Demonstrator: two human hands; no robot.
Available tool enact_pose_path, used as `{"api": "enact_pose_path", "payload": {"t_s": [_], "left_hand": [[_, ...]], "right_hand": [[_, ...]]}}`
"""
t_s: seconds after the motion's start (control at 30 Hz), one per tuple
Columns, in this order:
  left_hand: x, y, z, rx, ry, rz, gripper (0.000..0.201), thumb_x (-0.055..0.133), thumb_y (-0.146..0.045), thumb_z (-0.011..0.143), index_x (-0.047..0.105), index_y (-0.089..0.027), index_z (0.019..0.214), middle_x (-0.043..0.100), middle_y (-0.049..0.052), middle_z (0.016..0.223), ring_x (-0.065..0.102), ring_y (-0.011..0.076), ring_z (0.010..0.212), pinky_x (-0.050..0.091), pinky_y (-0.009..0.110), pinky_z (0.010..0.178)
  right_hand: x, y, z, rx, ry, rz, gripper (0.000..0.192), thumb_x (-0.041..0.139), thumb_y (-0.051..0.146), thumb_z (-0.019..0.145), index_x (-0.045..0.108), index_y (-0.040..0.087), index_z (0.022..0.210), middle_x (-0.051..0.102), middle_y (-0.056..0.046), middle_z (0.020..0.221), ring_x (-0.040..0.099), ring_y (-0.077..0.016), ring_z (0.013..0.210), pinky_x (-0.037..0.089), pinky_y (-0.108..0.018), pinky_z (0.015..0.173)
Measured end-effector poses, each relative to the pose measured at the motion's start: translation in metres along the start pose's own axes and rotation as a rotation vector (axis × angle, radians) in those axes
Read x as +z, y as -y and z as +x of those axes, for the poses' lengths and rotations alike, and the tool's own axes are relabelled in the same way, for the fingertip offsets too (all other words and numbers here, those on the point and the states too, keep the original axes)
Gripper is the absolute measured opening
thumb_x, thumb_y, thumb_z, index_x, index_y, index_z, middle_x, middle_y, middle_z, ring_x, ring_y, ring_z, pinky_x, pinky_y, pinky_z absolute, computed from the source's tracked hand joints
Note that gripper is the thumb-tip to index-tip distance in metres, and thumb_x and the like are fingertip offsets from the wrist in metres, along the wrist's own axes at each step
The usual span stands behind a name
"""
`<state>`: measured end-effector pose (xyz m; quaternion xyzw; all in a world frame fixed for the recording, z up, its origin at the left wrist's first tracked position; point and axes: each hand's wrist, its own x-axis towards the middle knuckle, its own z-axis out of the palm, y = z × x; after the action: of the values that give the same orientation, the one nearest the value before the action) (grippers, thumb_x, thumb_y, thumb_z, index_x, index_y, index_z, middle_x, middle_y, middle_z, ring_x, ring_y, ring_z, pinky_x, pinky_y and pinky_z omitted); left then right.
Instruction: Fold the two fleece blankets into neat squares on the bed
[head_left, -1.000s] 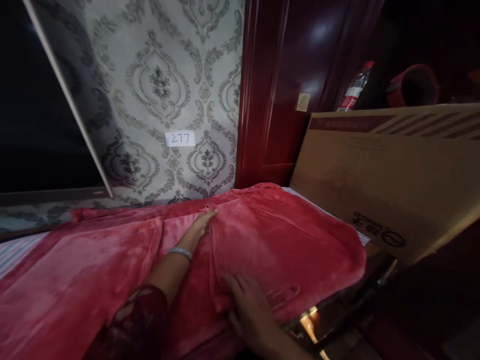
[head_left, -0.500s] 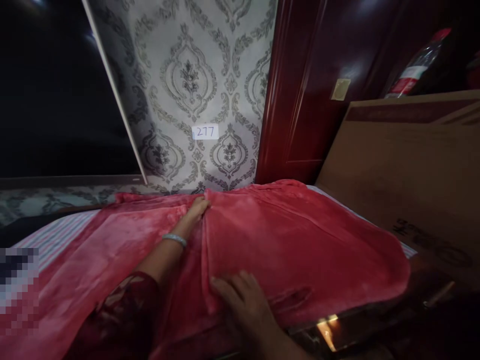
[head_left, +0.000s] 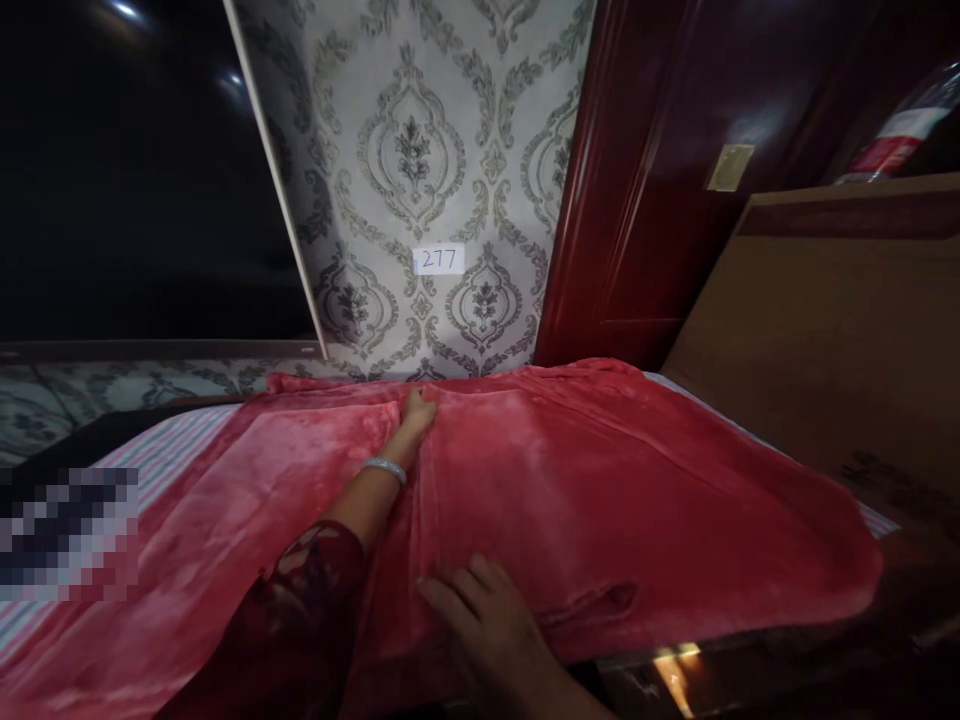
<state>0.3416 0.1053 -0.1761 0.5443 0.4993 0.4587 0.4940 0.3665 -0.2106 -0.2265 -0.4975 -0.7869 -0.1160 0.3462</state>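
Where the frame is closest to us, we see the right hand (head_left: 491, 625) low at centre, palm down, fingers parted and laid on a red plush garment (head_left: 637, 480). Its thumb side is lost in shadow, so we cannot tell whether it pinches any cloth. Just to its right, a pocket-like slit (head_left: 592, 605) puckers the pile. To its left we note a dark red sleeve (head_left: 300, 590), patterned in openwork, reaching over the garment.

Farther along that arm we find a pale bracelet (head_left: 386, 470) at the wrist, then the left hand (head_left: 418, 412), its fingers closed on the garment near its far edge, where a long straight fold ends. We place the garment spread wide across a striped cloth (head_left: 161, 450), which shows at both sides.

Right of the garment we log a cardboard box (head_left: 840, 330), with a plastic bottle (head_left: 896, 140) tilted above its top edge, label red and white. Behind everything: a flat-screen television (head_left: 150, 200) at left, its screen dark; damask wallpaper (head_left: 412, 165) bearing a paper label (head_left: 439, 259) that we read as "277"; a dark red panel (head_left: 637, 260) with a switch plate (head_left: 730, 168).
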Motion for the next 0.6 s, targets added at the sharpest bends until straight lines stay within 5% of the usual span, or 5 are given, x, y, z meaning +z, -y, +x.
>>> {"api": "enact_pose_path", "payload": {"t_s": [0.2, 0.3, 0.47, 0.6], "left_hand": [[-0.029, 0.002, -0.003, 0.045, -0.106, 0.152, 0.043, 0.071, 0.004, 0.056, 0.065, -0.017, 0.093, 0.071, 0.009, 0.088, 0.065, 0.0305, 0.107, 0.048, 0.033, 0.091], [-0.032, 0.004, -0.006, 0.037, -0.097, 0.197, 0.042, 0.069, 0.002, 0.055, 0.065, -0.016, 0.093, 0.071, 0.011, 0.084, 0.068, 0.0322, 0.100, 0.050, 0.034, 0.086], [-0.022, -0.001, -0.010, 0.115, -0.102, 0.244, 0.054, 0.061, 0.001, 0.062, 0.061, -0.017, 0.113, 0.069, 0.012, 0.114, 0.061, 0.0279, 0.116, 0.047, 0.032, 0.099], [-0.023, -0.006, -0.019, 0.129, -0.019, 0.279, 0.061, 0.061, 0.002, 0.061, 0.058, -0.015, 0.119, 0.067, 0.014, 0.118, 0.060, 0.0308, 0.116, 0.046, 0.039, 0.104]], "right_hand": [[0.003, 0.014, 0.007, 0.002, 0.147, 0.108, 0.050, 0.052, 0.005, 0.084, 0.050, 0.016, 0.134, 0.067, -0.008, 0.105, 0.053, -0.0217, 0.091, 0.045, -0.037, 0.083], [0.002, 0.016, 0.007, -0.004, 0.150, 0.107, 0.047, 0.051, 0.005, 0.086, 0.051, 0.015, 0.132, 0.067, -0.009, 0.107, 0.053, -0.0212, 0.090, 0.045, -0.037, 0.082], [-0.007, 0.016, 0.012, 0.007, 0.145, 0.097, 0.049, 0.049, 0.006, 0.089, 0.050, 0.018, 0.136, 0.066, -0.010, 0.118, 0.054, -0.0218, 0.095, 0.046, -0.037, 0.081], [-0.016, 0.015, 0.013, -0.030, 0.201, 0.147, 0.054, 0.049, 0.008, 0.089, 0.045, 0.016, 0.142, 0.065, -0.011, 0.123, 0.055, -0.0208, 0.105, 0.048, -0.036, 0.088]]}}
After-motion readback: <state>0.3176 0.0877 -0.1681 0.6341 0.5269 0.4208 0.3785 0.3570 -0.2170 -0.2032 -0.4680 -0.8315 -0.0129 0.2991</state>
